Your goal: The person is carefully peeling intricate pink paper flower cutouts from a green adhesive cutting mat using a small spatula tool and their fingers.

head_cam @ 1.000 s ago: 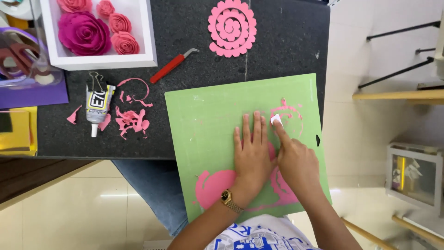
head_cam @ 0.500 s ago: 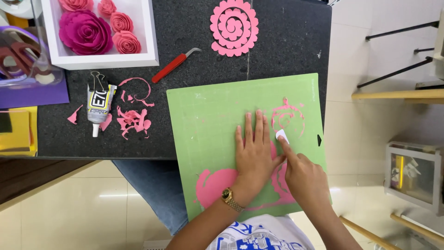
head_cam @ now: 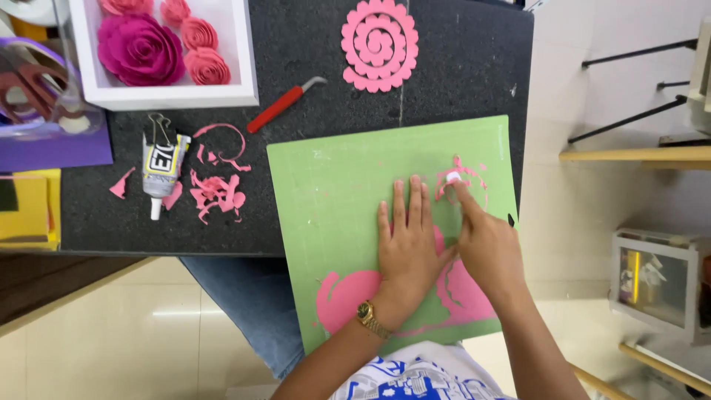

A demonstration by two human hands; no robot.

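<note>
Overhead view of a craft station. The left hand (head_cam: 406, 248) lies flat, fingers spread and pressed on a green cutting mat (head_cam: 333, 185). Just right of it, the right hand (head_cam: 485, 248) pinches a small white tool (head_cam: 452, 177) at its fingertips; whether that is a blade or a scraper cannot be told. The tool tip meets thin pink paper strips (head_cam: 465, 181) stuck to the mat. Beneath and toward the wrists of both hands lies the larger pink paper cut-out (head_cam: 348, 296), partly covered by them.

The mat overhangs the near edge of a dark speckled tabletop (head_cam: 459, 67). Beyond the fingertips rests a pink scalloped spiral (head_cam: 379, 44). Left of the hands, well apart: a red-handled hook tool (head_cam: 285, 104), pink paper scraps (head_cam: 216, 189), a clipped glue tube (head_cam: 163, 167), and a white shadow box (head_cam: 174, 92) holding rolled paper roses (head_cam: 141, 48). Purple and yellow sheets (head_cam: 52, 152) sit at the table's far left. Pale tiled floor (head_cam: 178, 318) shows below; wooden shelving (head_cam: 637, 154) stands to the right.
</note>
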